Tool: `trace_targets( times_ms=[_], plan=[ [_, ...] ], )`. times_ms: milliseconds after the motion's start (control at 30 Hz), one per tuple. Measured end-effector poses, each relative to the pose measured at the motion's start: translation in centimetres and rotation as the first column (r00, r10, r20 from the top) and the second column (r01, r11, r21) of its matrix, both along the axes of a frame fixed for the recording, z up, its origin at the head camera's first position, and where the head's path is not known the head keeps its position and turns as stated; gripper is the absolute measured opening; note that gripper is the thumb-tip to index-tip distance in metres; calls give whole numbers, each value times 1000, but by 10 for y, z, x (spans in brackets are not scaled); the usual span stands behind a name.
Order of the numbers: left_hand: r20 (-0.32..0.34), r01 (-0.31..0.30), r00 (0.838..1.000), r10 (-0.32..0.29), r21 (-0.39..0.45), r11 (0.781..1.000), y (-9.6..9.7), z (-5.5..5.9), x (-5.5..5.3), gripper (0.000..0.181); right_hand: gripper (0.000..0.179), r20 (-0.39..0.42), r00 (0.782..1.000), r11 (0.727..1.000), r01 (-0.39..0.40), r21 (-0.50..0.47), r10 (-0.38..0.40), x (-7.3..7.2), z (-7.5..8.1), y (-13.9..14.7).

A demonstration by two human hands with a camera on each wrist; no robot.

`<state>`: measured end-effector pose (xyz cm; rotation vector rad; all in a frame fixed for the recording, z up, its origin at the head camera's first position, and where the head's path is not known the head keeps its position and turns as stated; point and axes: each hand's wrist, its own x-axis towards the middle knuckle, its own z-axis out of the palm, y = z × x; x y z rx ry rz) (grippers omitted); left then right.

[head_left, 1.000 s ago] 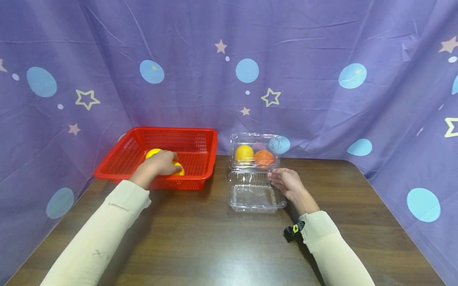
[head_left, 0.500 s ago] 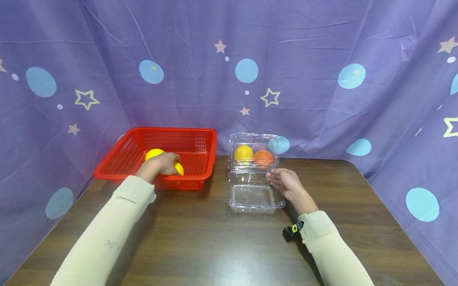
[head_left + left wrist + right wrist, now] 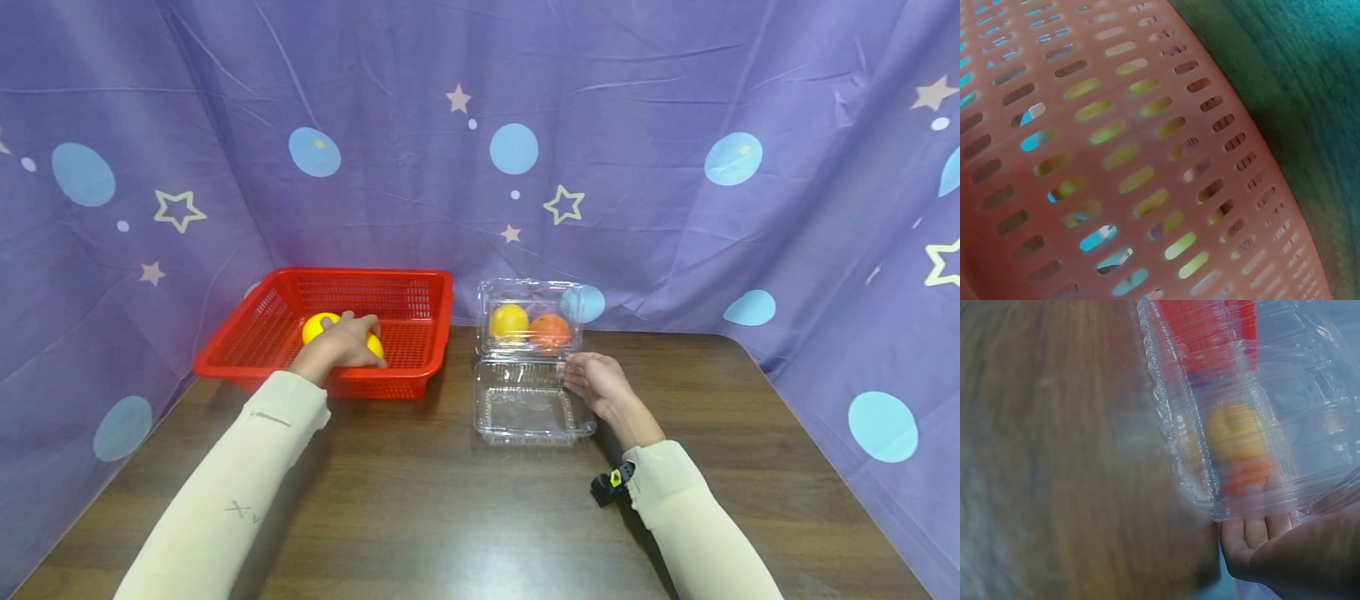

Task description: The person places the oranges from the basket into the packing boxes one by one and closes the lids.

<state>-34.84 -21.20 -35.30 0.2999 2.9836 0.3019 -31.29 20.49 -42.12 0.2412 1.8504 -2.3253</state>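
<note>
In the head view my left hand (image 3: 345, 342) reaches into the red plastic basket (image 3: 437, 333), its fingers and thumb around a round yellow fruit (image 3: 376, 345). A second yellow fruit (image 3: 313, 327) lies just left of it, partly covered by the hand. To the right lies a clear hinged plastic container (image 3: 535, 435), spread open. A yellow fruit (image 3: 509, 322) and an orange-red fruit (image 3: 550, 332) show through its far half. My right hand (image 3: 598, 385) touches the container's right side near the hinge with straight fingers. These fingers (image 3: 1255, 531) appear partly through plastic in the right wrist view.
The brown wooden table (image 3: 450, 517) carries both basket and container. A purple curtain (image 3: 420, 183) with stars and dots hangs close behind them. The basket's slotted wall (image 3: 1116, 156) fills most of the left wrist view and hides the left hand there.
My left hand has shifted slightly right within the basket and settled over the nearer yellow fruit. The right hand and the container stay in place.
</note>
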Motion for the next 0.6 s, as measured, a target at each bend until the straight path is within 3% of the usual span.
trace_targets(
  times_ms=[367, 600],
  plan=[
    [-100, -62, 993, 65, 28, 998, 8, 5, 4, 77, 13, 0, 1000, 1000, 1, 9, -1, 0, 1, -2],
    [-176, -61, 981, 78, 99, 993, 14, 11, 6, 72, 16, 1, 1000, 1000, -2, 8, 2, 1, 0, -2]
  ],
)
